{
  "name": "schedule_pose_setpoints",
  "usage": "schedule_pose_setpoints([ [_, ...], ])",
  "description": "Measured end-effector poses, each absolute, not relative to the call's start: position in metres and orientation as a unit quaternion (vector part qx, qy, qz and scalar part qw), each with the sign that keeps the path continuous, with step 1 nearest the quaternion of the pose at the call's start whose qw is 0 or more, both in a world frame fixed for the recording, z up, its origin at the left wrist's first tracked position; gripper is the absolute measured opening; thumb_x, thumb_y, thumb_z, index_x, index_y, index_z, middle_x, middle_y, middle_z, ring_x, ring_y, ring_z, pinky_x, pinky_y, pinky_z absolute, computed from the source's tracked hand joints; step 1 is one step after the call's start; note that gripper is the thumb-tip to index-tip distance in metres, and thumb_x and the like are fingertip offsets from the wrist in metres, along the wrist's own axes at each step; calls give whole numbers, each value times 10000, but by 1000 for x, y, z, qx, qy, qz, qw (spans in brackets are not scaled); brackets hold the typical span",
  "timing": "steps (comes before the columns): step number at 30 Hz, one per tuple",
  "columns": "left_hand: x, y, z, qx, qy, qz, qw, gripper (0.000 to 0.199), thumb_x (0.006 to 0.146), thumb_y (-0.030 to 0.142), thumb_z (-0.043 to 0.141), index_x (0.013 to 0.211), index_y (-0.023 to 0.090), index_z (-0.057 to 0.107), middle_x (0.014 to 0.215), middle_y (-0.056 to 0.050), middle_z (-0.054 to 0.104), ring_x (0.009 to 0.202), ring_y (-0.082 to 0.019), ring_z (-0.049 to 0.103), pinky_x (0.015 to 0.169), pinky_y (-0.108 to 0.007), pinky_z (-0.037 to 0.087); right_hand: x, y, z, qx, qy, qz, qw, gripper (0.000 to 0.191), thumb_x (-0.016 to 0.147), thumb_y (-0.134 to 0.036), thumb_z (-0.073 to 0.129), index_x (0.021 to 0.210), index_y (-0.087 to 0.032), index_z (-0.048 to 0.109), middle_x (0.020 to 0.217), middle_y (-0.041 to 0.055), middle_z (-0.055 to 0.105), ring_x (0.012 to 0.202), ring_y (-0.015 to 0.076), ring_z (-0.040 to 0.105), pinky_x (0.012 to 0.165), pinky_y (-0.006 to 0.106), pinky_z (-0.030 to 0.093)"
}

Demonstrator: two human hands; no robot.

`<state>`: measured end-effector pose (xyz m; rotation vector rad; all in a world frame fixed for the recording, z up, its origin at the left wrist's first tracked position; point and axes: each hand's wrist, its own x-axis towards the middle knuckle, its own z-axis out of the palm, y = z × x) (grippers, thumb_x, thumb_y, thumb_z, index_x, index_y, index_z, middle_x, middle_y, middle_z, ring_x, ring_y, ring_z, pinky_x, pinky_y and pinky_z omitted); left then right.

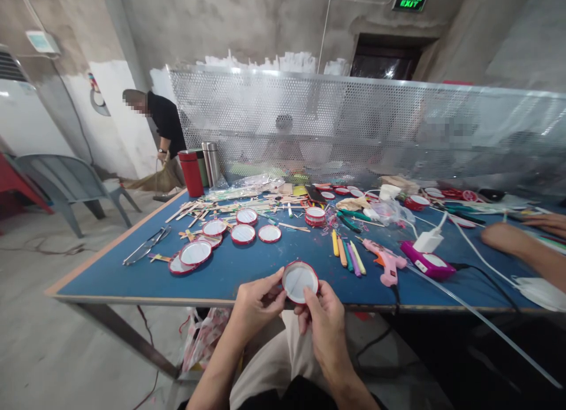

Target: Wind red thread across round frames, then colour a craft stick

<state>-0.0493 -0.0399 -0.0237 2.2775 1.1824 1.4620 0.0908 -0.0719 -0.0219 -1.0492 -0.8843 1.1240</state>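
Just over the table's front edge, my left hand (262,301) and my right hand (322,313) hold a round red-rimmed lid (299,280) between them. Its whitish inner face is turned up toward me. My left fingers pinch the left side of the rim, while my right thumb presses on the face near the lower right. Similar red-rimmed lids (243,234) lie beyond my hands to the left, some overlapping. A small stack of lids (315,216) stands farther back. Several coloured crayon-like sticks (349,254) and a pink glue gun (385,260) lie to the right.
The blue table (145,280) carries scattered wooden sticks (198,210), glasses (147,245), a red bottle (191,173) and a purple power strip (427,261) with cables. Another person's arm (517,251) rests at the right. A person with a broom (165,124) stands beyond the left end. A perforated metal screen (375,121) lines the back.
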Motion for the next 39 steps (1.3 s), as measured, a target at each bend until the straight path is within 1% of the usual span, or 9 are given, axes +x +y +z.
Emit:
schedule_pose_setpoints([
  [8,-50,-40,-21,765,379,515,78,342,788,117,520,1085,93,689,619,-12,717,410,-39,517,445,-108,440,91,-72,-21,-456,-381,493,635,298,775,-459,629,792,-177,534,482,-63,566,291,43,408,294,136,303],
  [12,-50,-45,-18,768,362,502,167,474,756,109,541,1225,69,594,726,-39,747,520,-78,635,529,-142,523,92,-71,-19,-463,-378,491,633,308,759,-462,634,798,-175,533,465,-65,562,284,46,410,291,140,312],
  [15,-50,-46,-17,768,350,497,202,527,730,110,564,1255,76,568,786,-55,760,595,-104,683,593,-169,558,92,-70,-19,-464,-374,493,634,299,756,-454,634,801,-178,527,461,-67,564,275,48,410,285,140,307],
  [22,-51,-42,-20,778,366,502,97,453,732,127,559,1175,66,625,588,0,700,424,-55,551,456,-122,469,93,-71,-22,-462,-377,497,631,290,768,-443,624,803,-172,527,470,-65,567,273,38,400,279,128,289],
  [26,-51,-40,-21,783,364,499,74,449,729,127,545,1161,37,629,563,-3,686,398,-47,504,418,-112,430,94,-69,-23,-458,-379,500,630,302,768,-451,625,809,-169,524,467,-64,568,268,35,398,278,122,284],
  [31,-51,-39,-22,774,368,512,58,357,772,112,510,1082,71,682,573,-7,700,394,-39,510,433,-104,437,94,-71,-24,-457,-379,507,625,310,768,-453,630,814,-162,536,467,-63,561,279,32,395,280,118,279],
  [33,-51,-40,-22,773,367,512,78,356,775,106,514,1087,73,682,632,-28,728,418,-44,549,452,-105,456,94,-72,-24,-458,-379,504,627,312,767,-456,630,815,-161,538,469,-61,562,280,32,395,282,119,283],
  [36,-51,-43,-20,776,353,503,139,455,738,104,547,1185,63,622,742,-54,759,508,-73,640,521,-124,512,94,-72,-23,-459,-374,504,629,318,755,-458,638,807,-162,536,468,-57,566,278,33,393,280,121,281],
  [39,-51,-45,-20,772,349,503,168,513,711,113,588,1224,79,594,737,-41,763,546,-90,677,565,-139,540,93,-71,-20,-456,-364,513,629,330,732,-463,652,804,-162,537,463,-57,563,281,34,391,278,121,278],
])
